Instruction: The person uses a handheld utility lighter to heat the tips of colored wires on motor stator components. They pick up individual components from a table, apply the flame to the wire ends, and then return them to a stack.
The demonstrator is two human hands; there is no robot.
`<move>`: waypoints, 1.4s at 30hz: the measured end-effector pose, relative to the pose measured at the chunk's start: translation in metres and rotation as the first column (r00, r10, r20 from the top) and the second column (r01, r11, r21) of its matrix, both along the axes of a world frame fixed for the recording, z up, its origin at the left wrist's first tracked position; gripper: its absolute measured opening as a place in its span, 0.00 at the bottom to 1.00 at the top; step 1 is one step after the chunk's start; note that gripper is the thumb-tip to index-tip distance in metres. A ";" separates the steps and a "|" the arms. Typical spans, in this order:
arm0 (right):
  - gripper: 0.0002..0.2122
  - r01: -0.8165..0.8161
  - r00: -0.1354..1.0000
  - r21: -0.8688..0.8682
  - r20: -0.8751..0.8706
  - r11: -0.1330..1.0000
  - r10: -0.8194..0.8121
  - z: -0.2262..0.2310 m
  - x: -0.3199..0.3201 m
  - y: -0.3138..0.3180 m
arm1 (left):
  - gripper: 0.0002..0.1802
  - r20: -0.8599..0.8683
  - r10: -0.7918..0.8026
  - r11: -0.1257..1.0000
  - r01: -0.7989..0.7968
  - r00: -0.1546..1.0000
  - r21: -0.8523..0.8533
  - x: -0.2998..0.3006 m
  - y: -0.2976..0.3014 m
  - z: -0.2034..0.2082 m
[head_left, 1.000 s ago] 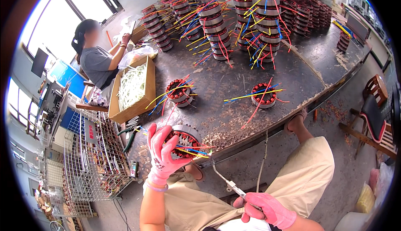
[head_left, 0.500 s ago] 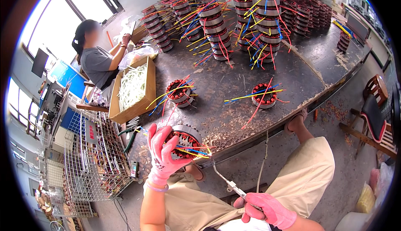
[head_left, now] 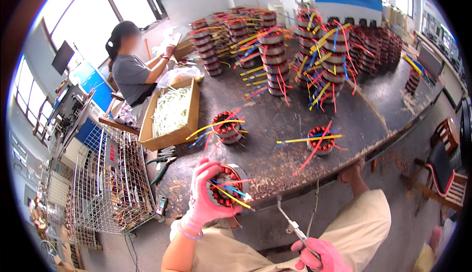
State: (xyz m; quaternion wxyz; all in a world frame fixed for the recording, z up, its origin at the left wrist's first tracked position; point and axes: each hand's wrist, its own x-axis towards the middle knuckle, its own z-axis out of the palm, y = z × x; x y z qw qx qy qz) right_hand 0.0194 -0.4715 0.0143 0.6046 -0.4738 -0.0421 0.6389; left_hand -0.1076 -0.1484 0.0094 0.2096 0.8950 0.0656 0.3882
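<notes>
My left hand [head_left: 200,204], in a pink glove, is closed around a motor stator [head_left: 241,174] at the table's near edge. The stator's grey ring and red windings face me, and blue, yellow and red wires stick out toward the right. Lower right, my gloved right hand [head_left: 322,256] grips a slim tool [head_left: 295,226] with a bent grey rod; its exact kind is unclear. The rod's tip stays apart from the stator. Two more stators lie beyond my hands: one at the left [head_left: 227,129], one at the right [head_left: 320,141], both with loose coloured wires.
Tall stacks of stators [head_left: 275,68] fill the table's far side. A cardboard box [head_left: 194,117] of white tubing stands left, near a seated co-worker [head_left: 132,73]. Green-handled pliers [head_left: 160,171] lie on the left edge, beside a wire cart [head_left: 115,188]. A cord [head_left: 314,203] hangs below the table edge.
The view has tilted up, so the scene sits lower. The held stator has turned more face-on to me, its wires now angled down to the right. My right hand still holds the tool.
</notes>
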 end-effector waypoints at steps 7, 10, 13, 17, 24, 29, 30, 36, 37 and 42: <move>0.23 0.103 0.990 -0.062 0.099 0.993 -0.096 0.006 0.007 0.001 | 0.60 -0.101 -0.088 0.892 0.033 0.991 -0.450 -0.015 -0.014 0.007; 0.22 0.123 0.985 -0.084 0.135 0.989 -0.111 -0.007 0.006 -0.002 | 0.60 -0.131 -0.097 0.872 0.021 0.987 -0.489 -0.016 -0.014 0.011; 0.22 0.141 0.989 -0.056 0.059 0.988 -0.138 -0.014 0.007 -0.005 | 0.60 -0.196 -0.101 0.879 -0.005 0.975 -0.476 -0.017 -0.011 0.012; 0.20 0.144 0.983 -0.041 0.118 0.989 -0.139 -0.014 0.010 -0.002 | 0.55 -0.307 -0.076 0.943 -0.032 0.949 -0.333 -0.009 -0.009 0.020; 0.19 0.099 0.982 -0.042 0.165 0.994 -0.090 -0.047 0.003 0.002 | 0.50 -0.440 -0.026 0.999 0.010 0.898 -0.039 0.002 0.018 -0.022; 0.16 0.067 0.989 -0.010 0.135 0.998 -0.065 -0.073 -0.001 0.007 | 0.50 -0.488 -0.071 0.997 0.068 0.870 -0.024 0.005 0.021 -0.024; 0.16 0.056 0.989 -0.017 0.140 0.998 -0.053 -0.073 -0.002 0.011 | 0.50 -0.497 -0.069 0.997 0.071 0.865 -0.014 0.006 0.020 -0.022; 0.19 -0.009 0.972 -0.009 0.235 1.000 0.011 -0.053 -0.002 0.024 | 0.47 -0.547 -0.075 0.996 0.085 0.834 -0.008 0.008 0.023 -0.017; 0.19 -0.012 0.972 -0.009 0.233 1.000 0.014 -0.052 -0.002 0.026 | 0.47 -0.542 -0.067 0.997 0.080 0.838 0.001 0.008 0.022 -0.017; 0.19 -0.006 0.972 -0.027 0.236 1.000 0.013 -0.049 -0.005 0.033 | 0.47 -0.546 -0.029 0.999 0.048 0.837 0.020 0.007 0.017 -0.010</move>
